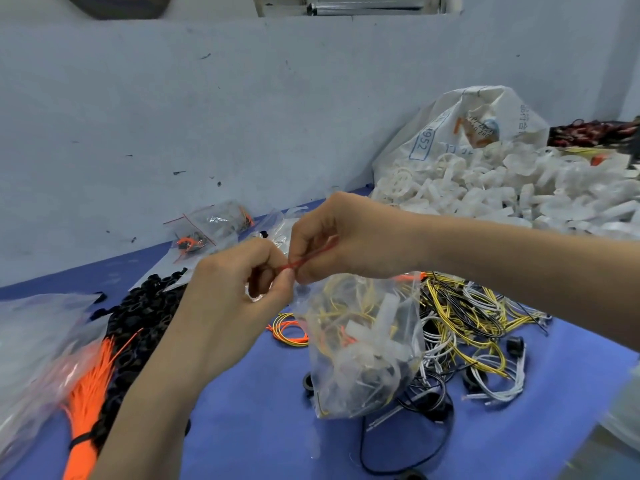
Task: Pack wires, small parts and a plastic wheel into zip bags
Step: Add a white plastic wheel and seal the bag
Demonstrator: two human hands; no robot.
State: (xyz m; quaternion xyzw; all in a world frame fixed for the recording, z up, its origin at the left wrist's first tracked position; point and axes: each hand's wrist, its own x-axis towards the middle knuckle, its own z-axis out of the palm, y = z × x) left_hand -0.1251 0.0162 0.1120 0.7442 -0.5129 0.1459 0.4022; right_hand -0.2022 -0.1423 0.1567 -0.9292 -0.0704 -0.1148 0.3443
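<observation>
Fingers of both hands are curled into pinches on the red zip strip (pixel 304 259) at the mouth of a clear plastic zip bag (pixel 363 344), mid-frame. Left hand (pixel 239 289) grips the strip's lower-left end, right hand (pixel 343 237) its upper-right part, fingertips nearly touching. That strip runs up to the right; sealing would likely mean sliding the pinch along this line. Below the hands hangs the bag, holding yellow wires and white plastic pieces, over the blue tabletop (pixel 263 410).

Small assembly workshop: wire heaps (pixel 464 320), bulk plastic wheels (pixel 502 192) (sackful).
</observation>
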